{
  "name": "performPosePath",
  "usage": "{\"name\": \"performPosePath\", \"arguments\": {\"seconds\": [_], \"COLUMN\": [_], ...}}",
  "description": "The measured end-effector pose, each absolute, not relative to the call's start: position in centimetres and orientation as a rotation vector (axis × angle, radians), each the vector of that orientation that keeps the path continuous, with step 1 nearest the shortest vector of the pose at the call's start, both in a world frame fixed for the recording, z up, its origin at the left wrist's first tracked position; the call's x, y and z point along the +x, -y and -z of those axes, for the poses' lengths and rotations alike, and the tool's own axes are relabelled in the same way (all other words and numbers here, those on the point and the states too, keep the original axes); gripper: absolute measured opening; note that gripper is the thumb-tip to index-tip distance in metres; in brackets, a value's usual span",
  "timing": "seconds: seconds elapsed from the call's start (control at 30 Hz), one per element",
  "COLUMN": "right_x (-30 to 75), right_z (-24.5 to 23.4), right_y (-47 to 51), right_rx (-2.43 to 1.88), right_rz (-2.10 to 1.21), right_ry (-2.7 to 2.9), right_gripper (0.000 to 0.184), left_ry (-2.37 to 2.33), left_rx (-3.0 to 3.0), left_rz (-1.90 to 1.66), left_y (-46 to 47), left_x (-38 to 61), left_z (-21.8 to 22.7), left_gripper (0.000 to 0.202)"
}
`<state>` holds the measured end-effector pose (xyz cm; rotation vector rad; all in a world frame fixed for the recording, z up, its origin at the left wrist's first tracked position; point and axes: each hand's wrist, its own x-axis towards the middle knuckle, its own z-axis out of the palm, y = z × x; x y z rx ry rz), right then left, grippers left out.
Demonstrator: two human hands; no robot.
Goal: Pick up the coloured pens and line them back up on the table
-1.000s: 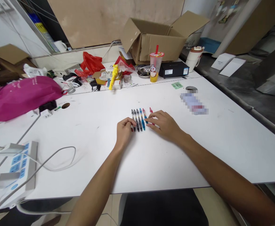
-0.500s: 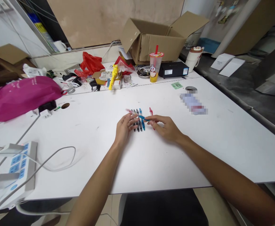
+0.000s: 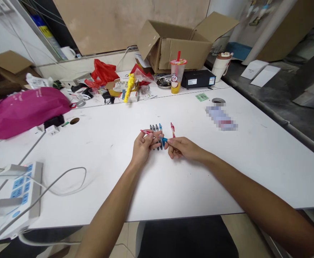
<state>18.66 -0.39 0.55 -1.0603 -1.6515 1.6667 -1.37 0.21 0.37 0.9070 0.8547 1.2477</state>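
Note:
My left hand (image 3: 142, 147) pinches a red pen piece (image 3: 145, 132), its red end sticking out to the left past the thumb. Between the fingertips of my right hand (image 3: 182, 147) is a blue pen piece (image 3: 164, 139), pointing toward the left hand. The two pieces lie nearly in one line; whether they are joined I cannot tell, as fingers cover the middle. Beneath and behind the left fingers lie several black pens (image 3: 154, 127) side by side, with a blue pen (image 3: 160, 127) at their right. A red pen (image 3: 172, 128) rests apart, just beyond my right hand.
On the white table are a roll of tape (image 3: 218, 101), a green packet (image 3: 201, 97) and a blurred-out item (image 3: 221, 117). A drink cup (image 3: 177, 77), black box (image 3: 198, 79) and cardboard box (image 3: 184, 53) stand behind. At left are a power strip (image 3: 36, 179) and magenta bag (image 3: 25, 111).
My right hand has dropped slightly toward me, its lower fingers now curled. The red piece in my left hand has shifted slightly down and left. The pens on the table stay put.

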Motion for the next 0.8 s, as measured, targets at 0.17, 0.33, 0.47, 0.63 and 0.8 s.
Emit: {"name": "performPosePath", "arguments": {"seconds": [0.17, 0.33, 0.47, 0.63, 0.8], "right_x": [18.7, 18.6, 18.5, 18.3, 18.3], "right_z": [-0.9, -0.5, -0.2, 0.2, 0.1], "right_y": [1.2, 1.2, 1.0, 0.8, 0.8], "right_rx": [-1.214, -1.237, -1.216, -1.155, -1.167], "right_rz": [-1.056, -0.944, -1.022, -1.031, -0.945], "right_ry": [1.966, 1.889, 1.775, 1.722, 1.669], "right_gripper": [0.035, 0.029, 0.025, 0.020, 0.023], "left_ry": [-0.978, -0.997, -0.991, -0.994, -0.989], "left_rx": [0.896, 0.839, 0.842, 0.873, 0.889], "left_rz": [-1.273, -1.278, -1.253, -1.247, -1.242], "left_y": [-0.4, -0.5, -0.5, -0.5, -0.4], "left_x": [-1.3, -1.2, -1.2, -1.2, -1.2], "left_z": [-0.3, -0.2, 0.0, 0.2, 0.2], "left_gripper": [0.042, 0.036, 0.036, 0.038, 0.038]}}
